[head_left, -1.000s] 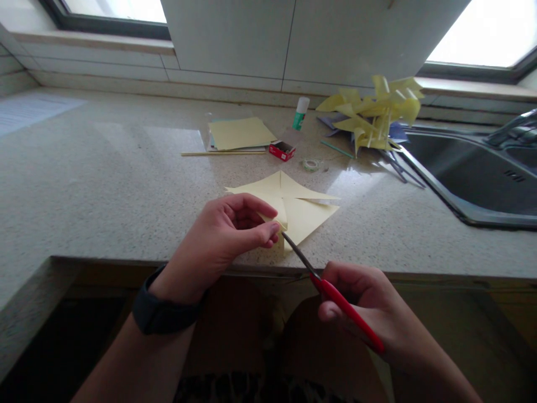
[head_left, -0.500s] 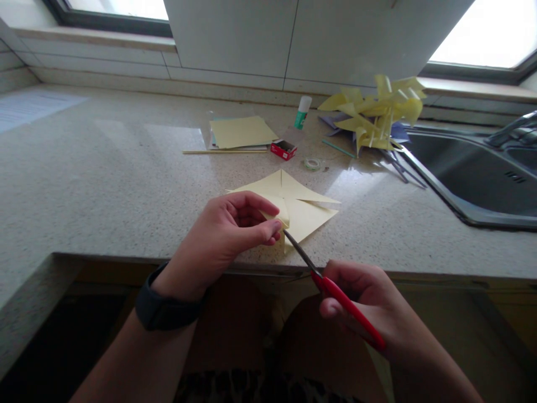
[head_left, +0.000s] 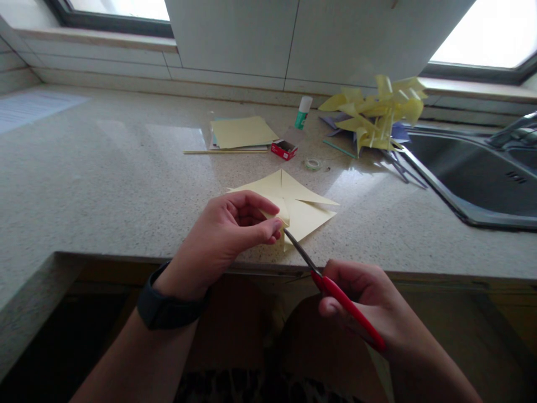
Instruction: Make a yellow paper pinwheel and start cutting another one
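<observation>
A pale yellow sheet of paper (head_left: 308, 215) with slits cut in from its corners lies at the counter's front edge. My left hand (head_left: 239, 224) pinches a near part of it between thumb and fingers, lifting that part slightly. In my right hand (head_left: 361, 302) are red-handled scissors (head_left: 344, 302), closed or nearly so, their tips pointing up and left. The tips touch or almost touch the paper beside my left thumb. My left fingers hide the paper's left part.
Behind the paper stand a small red box (head_left: 284, 150), a tape roll (head_left: 312, 164) and a glue stick (head_left: 303, 112). Stacked paper (head_left: 243, 132) and thin sticks (head_left: 224, 151) lie to their left. Yellow pinwheels (head_left: 377, 109) rest beside the sink (head_left: 470, 224) at right.
Almost nothing differs. The paper's right corners have shifted very slightly left; both hands and the scissors hold nearly the same place.
</observation>
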The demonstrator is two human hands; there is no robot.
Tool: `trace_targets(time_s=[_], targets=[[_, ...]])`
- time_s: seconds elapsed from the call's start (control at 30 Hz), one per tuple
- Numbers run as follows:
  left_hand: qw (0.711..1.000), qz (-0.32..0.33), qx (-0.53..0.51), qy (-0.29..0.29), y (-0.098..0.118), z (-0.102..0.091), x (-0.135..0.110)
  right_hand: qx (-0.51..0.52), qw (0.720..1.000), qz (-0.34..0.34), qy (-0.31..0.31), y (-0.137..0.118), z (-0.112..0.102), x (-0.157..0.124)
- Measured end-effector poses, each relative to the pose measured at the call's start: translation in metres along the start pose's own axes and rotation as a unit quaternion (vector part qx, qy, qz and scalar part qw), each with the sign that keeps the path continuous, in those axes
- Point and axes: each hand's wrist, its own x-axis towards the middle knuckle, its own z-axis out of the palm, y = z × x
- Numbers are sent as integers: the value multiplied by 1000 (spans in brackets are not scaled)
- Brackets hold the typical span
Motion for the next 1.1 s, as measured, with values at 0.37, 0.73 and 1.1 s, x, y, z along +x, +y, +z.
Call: trace_targets(time_s=[0.37, 0.73, 1.1], targets=[[1000, 4, -2, 0, 0, 0, 0, 7, 1000, 13, -6, 3, -2, 1], [1000, -2, -3, -6, 0, -1, 0, -5, 1000, 10, 1, 1, -1, 0], [1000, -2, 8, 1, 1, -1, 0, 25, 999, 19, -7, 2, 0, 0]])
